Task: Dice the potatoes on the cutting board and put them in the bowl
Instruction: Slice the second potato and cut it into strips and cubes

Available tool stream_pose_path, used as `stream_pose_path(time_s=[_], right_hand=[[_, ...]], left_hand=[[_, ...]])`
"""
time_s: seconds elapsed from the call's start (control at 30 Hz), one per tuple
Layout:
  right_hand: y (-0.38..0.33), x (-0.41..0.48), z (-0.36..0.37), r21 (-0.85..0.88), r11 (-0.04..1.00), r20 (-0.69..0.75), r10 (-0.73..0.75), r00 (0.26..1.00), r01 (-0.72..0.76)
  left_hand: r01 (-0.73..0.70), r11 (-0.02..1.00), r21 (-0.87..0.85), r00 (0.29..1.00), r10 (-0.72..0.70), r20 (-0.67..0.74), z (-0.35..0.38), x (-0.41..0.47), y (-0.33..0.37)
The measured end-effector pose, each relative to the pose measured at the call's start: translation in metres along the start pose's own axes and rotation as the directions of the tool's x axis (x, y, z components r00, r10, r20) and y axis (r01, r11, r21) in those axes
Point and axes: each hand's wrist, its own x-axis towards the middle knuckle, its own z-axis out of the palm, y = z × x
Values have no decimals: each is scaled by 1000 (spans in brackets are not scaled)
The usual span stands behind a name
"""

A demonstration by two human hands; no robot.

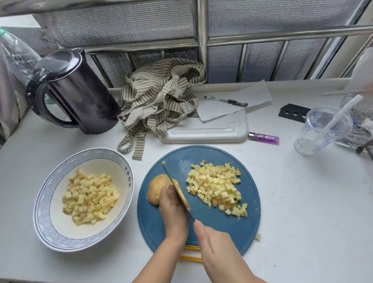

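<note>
The left grip (173, 211) comes in over the near edge of the blue cutting board (213, 231), wrist straight, fingers curled down over the near end of the unpeeled potato (156, 187) and holding it against the board. The knuckles sit right against the flat of the knife (168, 173), whose thin blade runs diagonally away from the grips, its tip beyond the potato.

The right grip (214, 243) lies just to the right of the left one and nearer the person, back of the hand up, forearm angled in from the lower right. It is closed on the knife; the handle is hidden under the palm, and the forefinger stretches forward to the heel of the blade. A cut slice (183, 196) leans on the blade's right face, just past the left fingertips.

Right of the blade and farther away than both grips, a heap of diced potato (216, 187) lies on the board. Left of the left grip, off the board on the white counter (311, 212), stands the patterned bowl (46, 198), holding more dice (90, 197). One stray cube (257, 236) lies on the counter beside the board's right rim.
</note>
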Motion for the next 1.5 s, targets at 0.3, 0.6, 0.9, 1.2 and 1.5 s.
stream_pose_path(time_s=[0.3, 0.6, 0.9, 1.2, 1.5], right_hand=[[-9, 2, 5, -134, 988, 25, 77, 997, -73], [-12, 8, -5, -110, 991, 27, 78, 997, -75], [-21, 14, -6, -87, 995, 41, 58, 997, -54], [-27, 22, 1, -123, 990, 26, 70, 997, -66], [-18, 10, -8, -65, 997, 19, 46, 999, -45]], left_hand=[[233, 942, -242, 969, -247, -27, -2, -6, 22], [128, 983, -130, 992, -125, 37, -1, 1, 11], [41, 998, -39, 999, -40, 28, -2, 1, 6], [115, 989, -97, 993, -112, 33, -5, 1, 18], [5, 999, 34, 1000, -4, -12, 1, 8, 26]])
